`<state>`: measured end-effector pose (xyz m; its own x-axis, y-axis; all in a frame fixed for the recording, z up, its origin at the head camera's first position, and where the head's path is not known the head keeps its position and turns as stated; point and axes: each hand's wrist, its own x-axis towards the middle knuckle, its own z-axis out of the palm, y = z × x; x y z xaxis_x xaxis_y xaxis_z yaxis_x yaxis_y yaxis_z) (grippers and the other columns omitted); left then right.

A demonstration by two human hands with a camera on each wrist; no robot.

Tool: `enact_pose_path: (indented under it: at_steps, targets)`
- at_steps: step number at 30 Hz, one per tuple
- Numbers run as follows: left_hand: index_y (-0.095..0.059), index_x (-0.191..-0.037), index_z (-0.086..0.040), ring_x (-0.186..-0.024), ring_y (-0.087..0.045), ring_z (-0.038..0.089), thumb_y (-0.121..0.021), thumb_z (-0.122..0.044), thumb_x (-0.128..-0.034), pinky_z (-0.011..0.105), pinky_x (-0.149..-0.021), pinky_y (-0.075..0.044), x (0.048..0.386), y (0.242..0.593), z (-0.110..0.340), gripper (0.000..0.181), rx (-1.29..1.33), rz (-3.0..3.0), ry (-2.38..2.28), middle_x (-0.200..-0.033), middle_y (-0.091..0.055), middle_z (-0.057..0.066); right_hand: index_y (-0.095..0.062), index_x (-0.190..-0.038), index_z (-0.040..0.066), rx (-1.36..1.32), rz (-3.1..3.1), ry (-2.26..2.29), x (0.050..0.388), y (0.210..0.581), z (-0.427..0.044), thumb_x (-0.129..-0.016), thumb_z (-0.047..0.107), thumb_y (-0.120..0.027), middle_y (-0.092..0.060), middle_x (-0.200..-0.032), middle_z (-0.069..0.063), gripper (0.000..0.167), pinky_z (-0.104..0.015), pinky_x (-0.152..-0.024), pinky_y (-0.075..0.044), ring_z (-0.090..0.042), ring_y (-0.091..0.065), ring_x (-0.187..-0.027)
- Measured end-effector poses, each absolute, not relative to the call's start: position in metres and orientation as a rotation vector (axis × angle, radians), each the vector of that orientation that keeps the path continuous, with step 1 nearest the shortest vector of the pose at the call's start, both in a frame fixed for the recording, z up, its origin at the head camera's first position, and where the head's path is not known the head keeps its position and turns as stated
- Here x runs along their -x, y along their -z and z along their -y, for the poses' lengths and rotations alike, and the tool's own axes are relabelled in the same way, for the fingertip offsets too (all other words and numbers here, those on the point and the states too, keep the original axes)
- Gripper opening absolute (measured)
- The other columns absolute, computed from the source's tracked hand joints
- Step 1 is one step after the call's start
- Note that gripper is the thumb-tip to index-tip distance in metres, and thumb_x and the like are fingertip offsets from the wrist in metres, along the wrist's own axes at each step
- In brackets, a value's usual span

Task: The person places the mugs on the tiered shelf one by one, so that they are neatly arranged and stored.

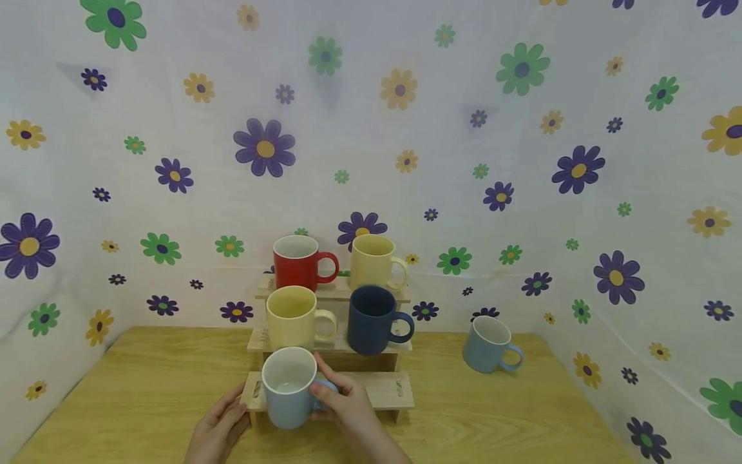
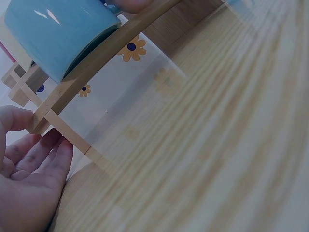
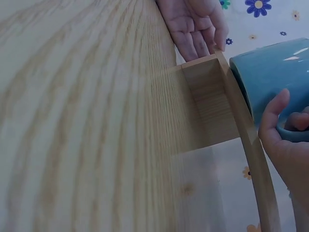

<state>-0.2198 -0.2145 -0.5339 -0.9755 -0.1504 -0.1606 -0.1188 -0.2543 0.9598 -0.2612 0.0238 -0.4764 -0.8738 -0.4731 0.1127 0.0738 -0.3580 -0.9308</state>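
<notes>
In the head view a light blue mug (image 1: 288, 410) is at the left end of the lowest step of a wooden tiered stand (image 1: 382, 390). My right hand (image 1: 355, 407) grips this mug by its handle, which the fingers partly hide. The mug's base is at the board in the right wrist view. At the stand's left end, my left hand (image 1: 217, 426) holds the edge of the lowest board, with fingers beside the leg in the left wrist view. On the middle step stand a pale yellow mug (image 1: 290, 325) and a dark blue mug (image 1: 368, 325).
On the top step are a red mug (image 1: 294, 267) and another pale yellow mug (image 1: 371, 265). A second light blue mug (image 1: 484, 348), its handle pointing right, stands apart on the wooden table (image 1: 493, 412). A flowered white curtain (image 1: 371, 129) encloses the back and sides.
</notes>
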Motion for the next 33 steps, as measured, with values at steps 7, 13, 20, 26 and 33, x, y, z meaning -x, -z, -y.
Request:
enact_pose_path:
  at_steps: [7,13,20,26,33]
  targets:
    - [-0.024,-0.15,0.001,-0.099,-0.055,-0.005,-0.074,-0.043,-0.0808,0.025,-0.094,-0.046,0.222,0.533,0.215,0.097,-0.338,1.912,2.443,-0.144,-0.035,0.023,-0.047,-0.141,0.012,0.677,-1.785,2.191,0.257,0.471,-0.027,-0.093,0.019,-0.064,-0.049,-0.14,-0.009,0.052,-0.031,-0.067,-0.058,-0.012,-0.055,-0.081]
    - [-0.025,-0.149,0.003,-0.1,-0.056,-0.004,-0.068,-0.032,-0.0891,0.024,-0.093,-0.046,0.221,0.534,0.215,0.082,-0.329,1.883,2.442,-0.142,-0.038,0.023,-0.046,-0.143,0.014,0.82,-1.96,2.117,0.254,0.469,-0.029,-0.094,0.018,-0.061,-0.044,-0.143,-0.015,0.051,-0.043,-0.068,-0.058,-0.018,-0.06,-0.102]
    - [-0.024,-0.149,0.003,-0.099,-0.056,-0.004,-0.066,-0.033,-0.0901,0.024,-0.094,-0.046,0.22,0.533,0.214,0.081,-0.329,1.901,2.443,-0.142,-0.038,0.022,-0.043,-0.145,0.017,0.805,-2.023,2.062,0.251,0.468,-0.036,-0.092,0.016,-0.066,-0.055,-0.127,-0.017,0.058,-0.044,-0.071,-0.057,-0.016,-0.058,-0.097]
    - [-0.024,-0.149,0.003,-0.099,-0.056,-0.004,-0.067,-0.033,-0.0891,0.023,-0.092,-0.047,0.22,0.534,0.216,0.082,-0.346,1.886,2.449,-0.14,-0.04,0.021,-0.041,-0.147,0.012,0.872,-2.241,1.957,0.249,0.466,-0.047,-0.091,0.017,-0.067,-0.059,-0.105,-0.014,0.062,-0.043,-0.077,-0.057,-0.023,-0.059,-0.101]
    - [-0.024,-0.149,0.003,-0.098,-0.056,-0.004,-0.074,-0.043,-0.0813,0.023,-0.093,-0.046,0.22,0.533,0.215,0.095,-0.343,1.901,2.442,-0.14,-0.041,0.021,-0.046,-0.144,0.018,0.95,-2.493,1.78,0.249,0.466,-0.064,-0.091,0.026,-0.066,-0.056,-0.117,-0.01,0.057,-0.031,-0.088,-0.052,-0.029,-0.055,-0.11]
